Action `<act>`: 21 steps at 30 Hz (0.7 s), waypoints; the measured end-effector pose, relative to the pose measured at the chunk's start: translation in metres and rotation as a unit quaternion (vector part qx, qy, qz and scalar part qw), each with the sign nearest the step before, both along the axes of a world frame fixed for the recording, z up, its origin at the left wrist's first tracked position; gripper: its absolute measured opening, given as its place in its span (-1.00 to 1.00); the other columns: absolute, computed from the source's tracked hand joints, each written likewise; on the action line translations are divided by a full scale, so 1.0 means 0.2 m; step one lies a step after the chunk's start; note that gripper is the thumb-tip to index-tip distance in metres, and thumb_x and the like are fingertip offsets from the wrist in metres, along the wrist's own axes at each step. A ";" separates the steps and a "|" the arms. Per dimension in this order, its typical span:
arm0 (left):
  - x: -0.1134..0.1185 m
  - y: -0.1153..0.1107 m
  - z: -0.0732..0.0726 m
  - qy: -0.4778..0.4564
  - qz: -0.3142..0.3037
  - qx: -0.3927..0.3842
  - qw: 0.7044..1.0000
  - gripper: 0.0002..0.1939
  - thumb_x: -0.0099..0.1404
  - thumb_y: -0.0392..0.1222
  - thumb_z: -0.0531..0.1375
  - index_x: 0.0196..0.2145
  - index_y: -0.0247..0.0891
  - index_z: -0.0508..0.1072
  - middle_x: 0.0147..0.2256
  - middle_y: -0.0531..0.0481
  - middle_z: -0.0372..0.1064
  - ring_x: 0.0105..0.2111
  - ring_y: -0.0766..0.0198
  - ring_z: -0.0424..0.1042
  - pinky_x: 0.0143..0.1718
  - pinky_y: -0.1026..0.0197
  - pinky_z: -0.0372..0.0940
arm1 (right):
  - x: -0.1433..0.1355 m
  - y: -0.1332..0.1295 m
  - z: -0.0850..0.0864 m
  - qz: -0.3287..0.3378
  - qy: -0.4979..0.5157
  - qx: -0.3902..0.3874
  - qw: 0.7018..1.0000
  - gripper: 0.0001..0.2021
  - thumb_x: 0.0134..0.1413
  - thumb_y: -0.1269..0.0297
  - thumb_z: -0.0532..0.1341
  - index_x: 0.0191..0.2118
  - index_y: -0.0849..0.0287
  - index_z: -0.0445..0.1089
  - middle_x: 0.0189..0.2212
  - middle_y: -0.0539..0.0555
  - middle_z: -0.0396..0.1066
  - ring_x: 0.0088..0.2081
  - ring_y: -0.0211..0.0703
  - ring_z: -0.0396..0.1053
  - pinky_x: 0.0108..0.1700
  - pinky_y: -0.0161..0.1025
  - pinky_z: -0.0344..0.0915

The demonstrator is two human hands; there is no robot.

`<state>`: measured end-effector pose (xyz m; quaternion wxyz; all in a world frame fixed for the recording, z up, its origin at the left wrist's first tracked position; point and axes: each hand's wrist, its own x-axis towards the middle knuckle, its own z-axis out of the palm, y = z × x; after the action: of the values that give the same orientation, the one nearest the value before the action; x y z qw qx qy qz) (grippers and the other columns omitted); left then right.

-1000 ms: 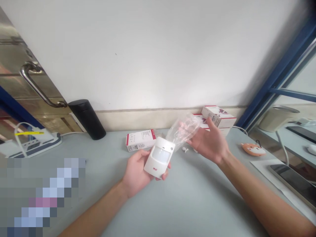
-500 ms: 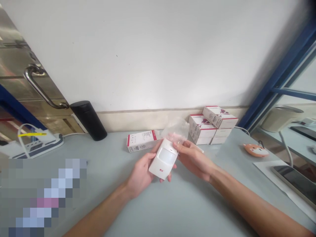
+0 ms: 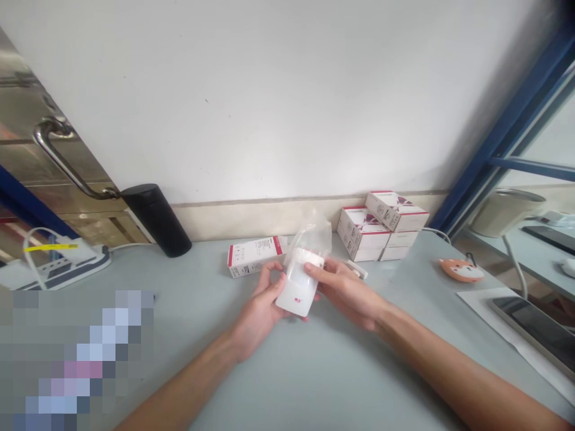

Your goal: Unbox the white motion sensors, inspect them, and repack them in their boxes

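No words or numbers are coming through legibly. A small red mark is showing low on the device. Beyond the device, the box at left and the boxes at right are bearing print too small for reading.

Smooth white plastic device, glossy clear bag

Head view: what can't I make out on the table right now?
All in the head view:
White device: back, turned from the camera, with the left hand under it.
Clear bag: how far it covers the device, blurred.
White piece: partly hidden by the right hand.
Phone: cut off by the right edge.
Lying box: fine print, too small.
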<state>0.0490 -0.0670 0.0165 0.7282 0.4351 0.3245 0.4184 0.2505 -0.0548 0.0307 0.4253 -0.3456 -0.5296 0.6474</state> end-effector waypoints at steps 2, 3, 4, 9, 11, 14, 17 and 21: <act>0.00 0.01 -0.02 0.017 0.017 0.005 1.000 -0.67 0.53 0.09 0.16 0.13 0.03 0.19 0.22 -0.10 0.41 0.13 -0.05 0.50 0.03 -0.12 0.42 | 0.00 0.01 -0.01 -0.007 -0.022 -0.004 1.000 -0.55 0.20 -0.06 0.40 0.08 0.09 0.50 0.05 0.15 0.56 0.09 0.10 0.49 0.17 0.03 0.37; 0.00 0.01 -0.02 0.032 0.028 0.013 0.999 -0.65 0.52 0.10 0.16 0.15 0.02 0.20 0.20 -0.11 0.43 0.15 -0.04 0.49 0.10 -0.15 0.38 | 0.00 0.01 -0.01 -0.018 -0.039 0.008 0.999 -0.55 0.18 -0.04 0.42 0.08 0.09 0.50 0.07 0.14 0.56 0.12 0.12 0.48 0.18 0.02 0.36; 0.00 0.02 -0.02 0.055 0.040 0.026 0.997 -0.63 0.51 0.10 0.17 0.16 0.00 0.23 0.17 -0.10 0.46 0.15 -0.02 0.48 0.16 -0.17 0.34 | -0.01 0.01 -0.01 -0.032 -0.059 0.030 0.997 -0.55 0.17 -0.02 0.43 0.08 0.10 0.50 0.06 0.14 0.57 0.13 0.13 0.48 0.18 0.02 0.37; -0.04 0.04 0.01 0.137 0.135 0.133 0.972 -0.65 0.38 -0.12 0.27 0.11 -0.08 0.41 0.22 -0.07 0.42 0.29 -0.03 0.32 0.34 -0.05 0.12 | 0.00 0.05 -0.05 -0.085 -0.172 0.122 0.974 -0.58 0.13 0.06 0.45 0.04 0.13 0.51 0.00 0.13 0.60 0.06 0.14 0.52 0.15 0.03 0.39; -0.04 0.03 0.02 0.135 0.139 0.163 0.967 -0.58 0.39 -0.12 0.26 0.19 -0.06 0.42 0.30 -0.06 0.34 0.38 -0.03 0.20 0.38 0.00 0.07 | 0.01 0.06 -0.06 -0.078 -0.200 0.134 0.967 -0.58 0.15 0.06 0.43 0.06 0.12 0.50 0.01 0.13 0.60 0.08 0.17 0.51 0.16 0.05 0.38; -0.04 0.03 0.01 0.172 0.094 0.202 0.960 -0.50 0.45 -0.03 0.25 0.30 -0.02 0.36 0.36 -0.07 0.28 0.38 -0.04 0.21 0.35 0.01 0.15 | 0.02 0.06 -0.08 -0.019 -0.226 0.162 0.960 -0.55 0.17 0.05 0.42 0.13 0.07 0.49 0.04 0.11 0.59 0.12 0.21 0.49 0.20 0.11 0.36; -0.04 0.06 -0.04 0.203 0.063 0.238 0.948 -0.56 0.46 0.01 0.26 0.24 -0.08 0.42 0.27 -0.12 0.38 0.28 -0.06 0.35 0.28 0.00 0.25 | 0.04 0.07 -0.09 0.013 -0.249 0.218 0.943 -0.57 0.19 0.08 0.41 0.15 0.03 0.50 0.14 0.12 0.53 0.18 0.24 0.43 0.28 0.17 0.29; -0.06 0.11 -0.12 0.246 0.062 0.244 0.936 -0.61 0.44 0.02 0.27 0.15 -0.11 0.48 0.17 -0.13 0.48 0.21 -0.08 0.41 0.25 -0.03 0.27 | 0.06 0.08 -0.10 -0.004 -0.247 0.212 0.946 -0.41 0.16 0.05 0.43 0.26 0.03 0.38 0.26 0.16 0.42 0.25 0.20 0.37 0.33 0.16 0.24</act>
<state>0.0379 -0.0448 -0.0068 0.4698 0.6676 0.4076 0.4092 0.2629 -0.0389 0.0112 0.3472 -0.3987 -0.7414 0.4133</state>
